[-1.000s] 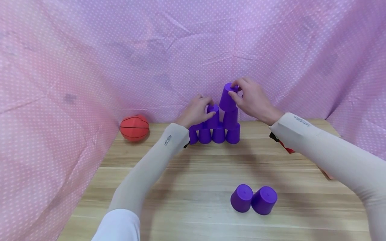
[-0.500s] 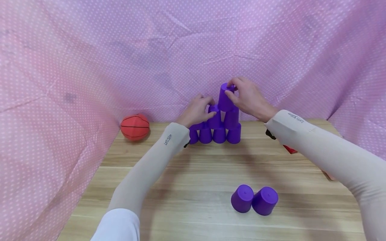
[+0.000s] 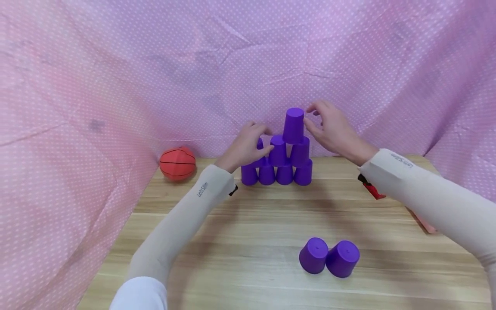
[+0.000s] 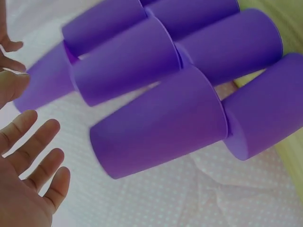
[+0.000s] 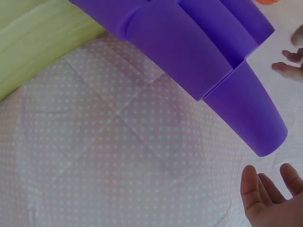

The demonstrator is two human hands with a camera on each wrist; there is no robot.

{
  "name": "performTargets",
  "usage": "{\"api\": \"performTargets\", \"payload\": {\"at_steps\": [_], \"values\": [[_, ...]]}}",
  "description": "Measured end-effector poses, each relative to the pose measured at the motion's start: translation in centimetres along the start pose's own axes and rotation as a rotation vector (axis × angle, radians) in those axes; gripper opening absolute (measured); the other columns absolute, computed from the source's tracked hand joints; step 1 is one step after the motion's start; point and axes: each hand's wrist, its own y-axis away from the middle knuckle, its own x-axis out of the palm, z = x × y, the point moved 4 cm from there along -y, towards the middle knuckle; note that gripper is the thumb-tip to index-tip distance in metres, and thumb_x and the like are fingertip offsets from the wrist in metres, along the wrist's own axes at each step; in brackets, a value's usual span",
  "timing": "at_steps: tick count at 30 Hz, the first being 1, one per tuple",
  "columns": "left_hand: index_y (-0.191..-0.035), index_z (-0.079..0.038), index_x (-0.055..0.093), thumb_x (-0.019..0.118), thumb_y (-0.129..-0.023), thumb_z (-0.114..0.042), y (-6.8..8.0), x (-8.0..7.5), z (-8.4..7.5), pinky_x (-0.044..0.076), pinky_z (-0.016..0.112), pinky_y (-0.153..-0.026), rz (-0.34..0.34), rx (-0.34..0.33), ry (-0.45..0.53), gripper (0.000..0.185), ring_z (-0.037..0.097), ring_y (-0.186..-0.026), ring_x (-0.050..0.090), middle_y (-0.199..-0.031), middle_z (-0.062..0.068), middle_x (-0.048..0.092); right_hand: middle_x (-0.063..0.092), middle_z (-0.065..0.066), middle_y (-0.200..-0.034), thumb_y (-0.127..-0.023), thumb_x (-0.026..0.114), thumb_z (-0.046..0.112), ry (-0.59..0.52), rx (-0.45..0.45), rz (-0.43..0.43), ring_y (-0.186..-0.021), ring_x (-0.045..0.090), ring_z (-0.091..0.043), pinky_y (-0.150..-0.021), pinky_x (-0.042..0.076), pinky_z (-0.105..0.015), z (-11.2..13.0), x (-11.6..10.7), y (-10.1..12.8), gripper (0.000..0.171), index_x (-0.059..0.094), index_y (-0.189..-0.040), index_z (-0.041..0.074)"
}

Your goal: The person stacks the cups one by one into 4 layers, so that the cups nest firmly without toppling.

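A pyramid of upside-down purple cups stands near the back of the table in the head view. Several cups form its bottom row [image 3: 284, 175], and 3 make up the second row [image 3: 277, 151]. One top cup [image 3: 293, 125] rests over the middle and right cups of that row. Just right of the top cup is my right hand [image 3: 336, 129], fingers relaxed and apart, with a gap showing in the right wrist view. My left hand [image 3: 246, 146] hovers spread in front of the second row's left cup [image 4: 158, 124], partly hiding it, and holds nothing.
Two more upturned purple cups, a left one [image 3: 314, 255] and a right one [image 3: 343, 259], stand side by side nearer me. An orange-red basketball-patterned ball [image 3: 177, 163] sits back left. A red object [image 3: 374, 191] shows partly behind my right sleeve. Pink dotted cloth [image 3: 217, 77] hangs behind the table.
My right hand shifted the top cup slightly left, then let go and drew back to the right. The left hand has moved slightly left, off the second row's cups.
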Motion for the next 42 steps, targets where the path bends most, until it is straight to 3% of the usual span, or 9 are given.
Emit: {"api": "performTargets", "payload": {"at_steps": [6, 13, 17, 23, 30, 33, 38, 42], "values": [[-0.1, -0.015, 0.055, 0.059, -0.075, -0.041, 2.0, -0.5, -3.1, 0.033, 0.026, -0.078, 0.007, 0.113, -0.067, 0.036, 0.012, -0.092, 0.04, -0.1, -0.005, 0.054, 0.049, -0.008, -0.096, -0.083, 0.054, 0.023, 0.033, -0.12, -0.06, -0.087, 0.047, -0.024, -0.071, 0.038, -0.037, 0.6, -1.1, 2.8, 0.027, 0.051, -0.102, 0.004], [-0.098, -0.014, 0.055, 0.061, -0.074, -0.039, 4.0, 0.8, -7.8, 0.03, 0.026, -0.081, 0.006, 0.311, 0.004, 0.034, 0.012, -0.09, 0.04, -0.096, -0.006, 0.054, 0.05, -0.003, -0.096, -0.082, 0.056, 0.023, 0.071, -0.21, -0.06, -0.076, 0.05, -0.016, -0.064, 0.042, -0.032, 2.1, -1.9, 6.4, 0.026, 0.053, -0.101, 0.007], [-0.099, -0.015, 0.056, 0.059, -0.076, -0.041, 5.2, 2.0, -10.8, 0.029, 0.024, -0.08, 0.06, 0.401, 0.006, 0.035, 0.012, -0.091, 0.04, -0.098, -0.006, 0.054, 0.051, -0.001, -0.099, -0.08, 0.058, 0.021, 0.078, -0.26, -0.05, -0.077, 0.051, -0.013, -0.062, 0.043, -0.03, 3.2, -2.1, 9.1, 0.028, 0.053, -0.104, 0.008], [-0.104, -0.018, 0.053, 0.051, -0.079, -0.047, 7.7, 4.3, -14.2, 0.029, 0.019, -0.083, 0.207, 0.486, 0.014, 0.038, 0.009, -0.096, 0.038, -0.101, -0.01, 0.05, 0.052, 0.001, -0.102, -0.077, 0.06, 0.019, 0.05, -0.36, 0.042, -0.092, 0.049, -0.012, -0.077, 0.037, -0.027, 4.6, -2.2, 13.9, 0.028, 0.054, -0.102, 0.009], [-0.103, -0.02, 0.052, 0.051, -0.079, -0.049, 9.4, 6.1, -15.8, 0.028, 0.017, -0.085, 0.267, 0.546, 0.016, 0.038, 0.007, -0.097, 0.038, -0.104, -0.011, 0.048, 0.047, 0.017, -0.099, -0.074, 0.065, 0.027, 0.072, -0.361, 0.227, -0.09, 0.046, 0.0, -0.073, 0.034, -0.012, 3.9, -1.5, 19.1, 0.024, 0.051, -0.094, 0.027], [-0.102, -0.02, 0.053, 0.052, -0.078, -0.049, 9.7, 6.7, -16.0, 0.027, 0.016, -0.085, 0.285, 0.557, 0.041, 0.038, 0.006, -0.097, 0.038, -0.102, -0.011, 0.048, 0.046, 0.02, -0.097, -0.071, 0.068, 0.031, 0.04, -0.391, 0.278, -0.087, 0.047, 0.002, -0.073, 0.034, -0.011, 3.4, -1.0, 20.8, 0.026, 0.051, -0.09, 0.03], [-0.1, -0.021, 0.053, 0.053, -0.077, -0.049, 10.1, 7.5, -16.4, 0.028, 0.016, -0.082, 0.337, 0.568, 0.07, 0.036, 0.004, -0.094, 0.038, -0.1, -0.013, 0.048, 0.044, 0.021, -0.101, -0.068, 0.068, 0.041, 0.026, -0.367, 0.379, -0.088, 0.046, 0.006, -0.072, 0.034, -0.009, 2.7, 0.0, 22.9, 0.027, 0.05, -0.087, 0.034], [-0.099, -0.021, 0.052, 0.054, -0.078, -0.048, 10.3, 8.0, -16.6, 0.029, 0.015, -0.079, 0.382, 0.564, 0.069, 0.034, 0.003, -0.091, 0.037, -0.098, -0.015, 0.047, 0.046, 0.018, -0.101, -0.067, 0.069, 0.04, -0.01, -0.355, 0.412, -0.086, 0.047, 0.003, -0.072, 0.034, -0.009, 2.4, 0.5, 23.7, 0.029, 0.05, -0.088, 0.033]]}}
